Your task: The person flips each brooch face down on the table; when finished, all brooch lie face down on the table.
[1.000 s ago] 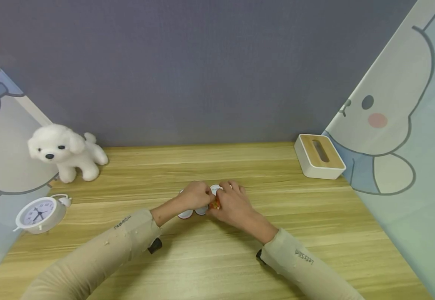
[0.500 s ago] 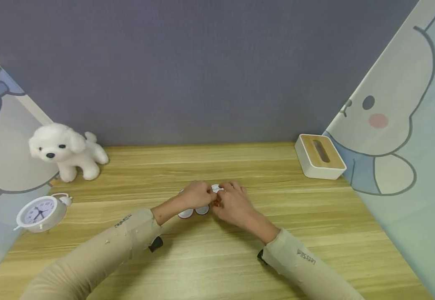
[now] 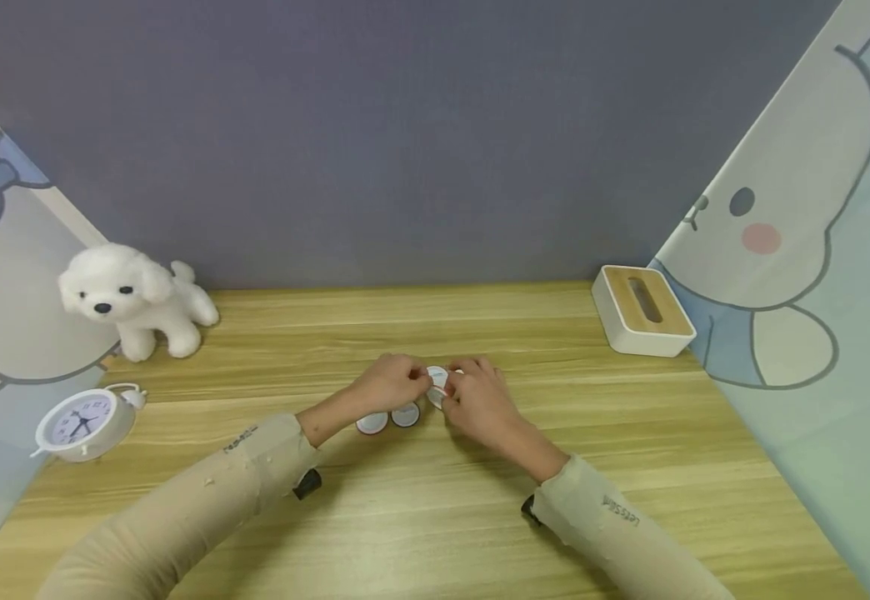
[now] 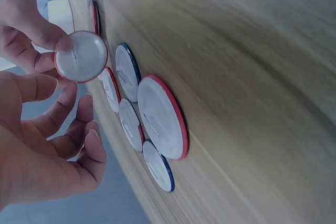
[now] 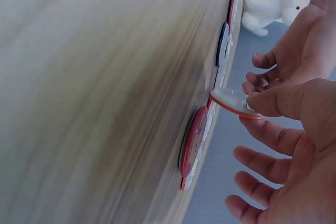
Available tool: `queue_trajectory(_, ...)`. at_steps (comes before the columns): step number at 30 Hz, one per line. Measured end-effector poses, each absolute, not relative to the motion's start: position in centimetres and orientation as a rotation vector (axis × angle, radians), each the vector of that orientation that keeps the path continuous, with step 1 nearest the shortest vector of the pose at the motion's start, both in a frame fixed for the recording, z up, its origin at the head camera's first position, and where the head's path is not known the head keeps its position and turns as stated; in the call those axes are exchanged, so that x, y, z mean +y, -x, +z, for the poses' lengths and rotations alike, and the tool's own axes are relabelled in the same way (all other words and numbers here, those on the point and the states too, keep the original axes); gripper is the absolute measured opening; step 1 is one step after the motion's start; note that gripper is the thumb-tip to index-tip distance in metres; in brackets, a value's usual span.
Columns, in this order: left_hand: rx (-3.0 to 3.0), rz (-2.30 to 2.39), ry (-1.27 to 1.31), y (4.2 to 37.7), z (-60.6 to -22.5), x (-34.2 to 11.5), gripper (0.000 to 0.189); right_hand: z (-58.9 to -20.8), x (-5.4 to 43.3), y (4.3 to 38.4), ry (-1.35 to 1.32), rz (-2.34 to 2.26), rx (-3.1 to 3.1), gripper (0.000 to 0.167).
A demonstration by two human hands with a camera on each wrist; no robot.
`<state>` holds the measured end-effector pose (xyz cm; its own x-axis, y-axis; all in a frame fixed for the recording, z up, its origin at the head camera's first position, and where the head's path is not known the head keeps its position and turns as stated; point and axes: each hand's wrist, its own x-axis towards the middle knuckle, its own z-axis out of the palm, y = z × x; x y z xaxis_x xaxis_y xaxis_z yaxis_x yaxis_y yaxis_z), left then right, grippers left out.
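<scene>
A round pin badge [image 4: 84,59] with a white back, a metal pin and a red rim is pinched between thumb and forefinger of my right hand [image 3: 482,404]. It is held tilted above the table, as the right wrist view shows. My left hand [image 3: 390,385] hovers close beside it, fingers loosely curled, holding nothing. Several more badges, red- or blue-rimmed, lie white back up near the hands, among them a large red-rimmed badge [image 4: 164,119] and a blue-rimmed badge [image 4: 158,167]. In the right wrist view a red badge [image 5: 195,141] shows its printed face.
On the wooden table [image 3: 435,517], a white toy dog [image 3: 135,300] stands at the back left, with a white alarm clock [image 3: 84,425] in front of it. A tissue box [image 3: 643,310] with a wooden lid sits at the back right. A grey panel [image 3: 405,150] rises behind.
The badge between the hands showed its orange-red face a second ago; its white back now shows. The hands have drawn slightly apart, the right one shifting a little to the right.
</scene>
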<state>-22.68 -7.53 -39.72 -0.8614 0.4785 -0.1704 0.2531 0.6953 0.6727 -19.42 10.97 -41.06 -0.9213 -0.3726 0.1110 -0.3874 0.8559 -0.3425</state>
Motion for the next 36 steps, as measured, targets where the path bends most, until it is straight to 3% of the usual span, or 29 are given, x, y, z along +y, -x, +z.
queue_trajectory(12,2.632,0.815,-0.721,23.2,-40.2,-7.8,0.007,-40.7,11.7,20.2,-0.598,0.697,-3.036,0.008)
queue_trajectory(28,2.693,0.58,-0.889,23.6,-40.1,-7.4,0.015,-40.8,11.1,21.6,-0.613,0.671,-3.117,0.007)
queue_trajectory(36,2.657,0.479,-0.816,24.0,-39.6,-7.2,0.016,-40.8,11.2,22.1,-0.653,0.661,-3.15,0.01)
